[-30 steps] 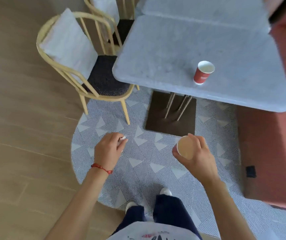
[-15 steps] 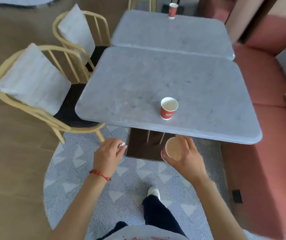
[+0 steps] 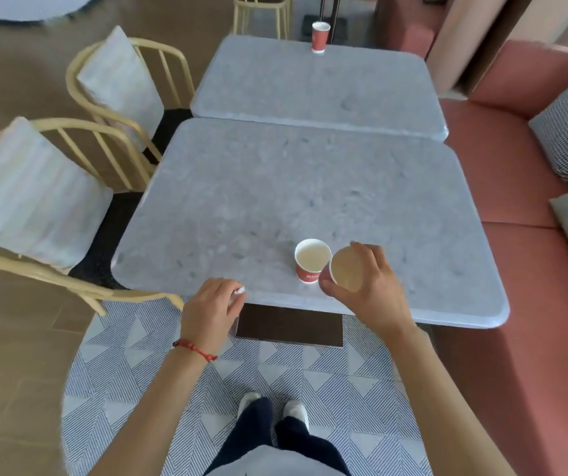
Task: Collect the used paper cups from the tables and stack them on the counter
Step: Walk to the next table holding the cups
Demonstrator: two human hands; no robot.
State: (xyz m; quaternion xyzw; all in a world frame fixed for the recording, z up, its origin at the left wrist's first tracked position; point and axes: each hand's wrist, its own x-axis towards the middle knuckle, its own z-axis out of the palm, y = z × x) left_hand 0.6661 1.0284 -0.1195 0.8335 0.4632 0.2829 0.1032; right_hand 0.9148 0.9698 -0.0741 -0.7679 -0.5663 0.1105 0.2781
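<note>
Right hand [image 3: 368, 286] grips a paper cup [image 3: 346, 272], lower centre of frame, tilted so its mouth faces the camera; looks empty. Left hand [image 3: 212, 309] is curled, pinching something small and white, can't tell what. Second cup [image 3: 311, 261] stands upright on the near table [image 3: 241, 201], just beside the held one, apparently empty. Third cup [image 3: 320, 36] sits at the top, on the far table [image 3: 310, 87]. Likely light, thin-walled and crushable: take by the side wall, gently.

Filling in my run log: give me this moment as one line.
right hand: holds cup | table cup: upright beside it | left hand: pinches white scrap | far cup: waiting
</note>
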